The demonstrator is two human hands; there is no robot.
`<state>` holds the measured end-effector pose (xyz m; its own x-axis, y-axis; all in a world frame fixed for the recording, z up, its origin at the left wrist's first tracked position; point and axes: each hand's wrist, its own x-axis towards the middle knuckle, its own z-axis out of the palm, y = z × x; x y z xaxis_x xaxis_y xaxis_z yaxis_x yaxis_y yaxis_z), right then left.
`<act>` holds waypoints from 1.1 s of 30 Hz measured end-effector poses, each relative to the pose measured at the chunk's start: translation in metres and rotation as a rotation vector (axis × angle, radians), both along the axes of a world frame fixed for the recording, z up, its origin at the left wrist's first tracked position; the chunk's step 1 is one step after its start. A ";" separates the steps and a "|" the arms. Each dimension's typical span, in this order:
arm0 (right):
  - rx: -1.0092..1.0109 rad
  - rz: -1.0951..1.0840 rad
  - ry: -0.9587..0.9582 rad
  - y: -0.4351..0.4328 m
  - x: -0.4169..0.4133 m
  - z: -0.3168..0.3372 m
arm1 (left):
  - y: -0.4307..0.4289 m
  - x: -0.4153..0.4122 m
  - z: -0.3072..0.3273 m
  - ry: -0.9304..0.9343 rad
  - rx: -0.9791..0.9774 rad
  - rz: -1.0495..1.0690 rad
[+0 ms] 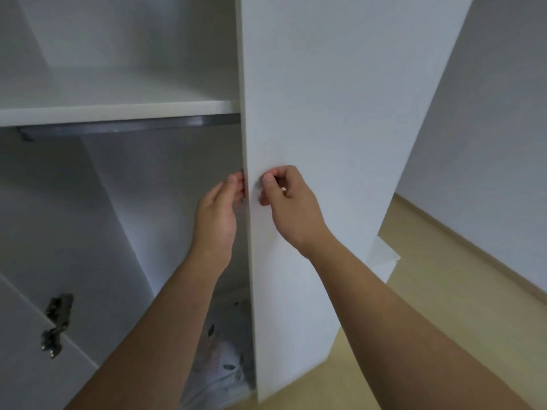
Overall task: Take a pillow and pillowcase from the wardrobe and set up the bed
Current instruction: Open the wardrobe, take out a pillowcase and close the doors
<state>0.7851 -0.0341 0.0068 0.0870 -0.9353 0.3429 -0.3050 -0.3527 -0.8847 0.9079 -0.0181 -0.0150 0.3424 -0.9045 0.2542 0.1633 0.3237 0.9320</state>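
Observation:
A white wardrobe stands before me with its right door (325, 113) partly swung out. My right hand (285, 199) pinches a small knob on the door's front, close to its edge. My left hand (220, 214) rests on the inner side of that same edge, fingers curled around it. Low inside the wardrobe lies bedding (225, 359), white fabric with a dark leaf print, partly hidden by my left forearm and the door. I cannot tell pillow from pillowcase.
A white shelf (118, 110) crosses the wardrobe above a metal rail (133, 127). The left door (26, 350) with its metal hinge (56, 324) stands open at lower left. Light wooden floor (444, 306) and a white wall lie to the right.

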 end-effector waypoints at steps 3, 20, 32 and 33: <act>0.009 -0.039 -0.048 0.014 -0.007 -0.003 | 0.006 -0.009 0.007 0.053 0.044 -0.057; -0.043 -0.299 -0.422 0.114 -0.126 0.000 | 0.079 -0.121 0.026 -0.180 0.006 -0.441; 0.026 -0.445 -0.581 0.142 -0.258 0.006 | 0.079 -0.239 0.024 -0.306 -0.006 -0.822; 0.028 -0.478 -0.583 0.140 -0.265 0.005 | 0.078 -0.246 0.024 -0.326 -0.019 -0.840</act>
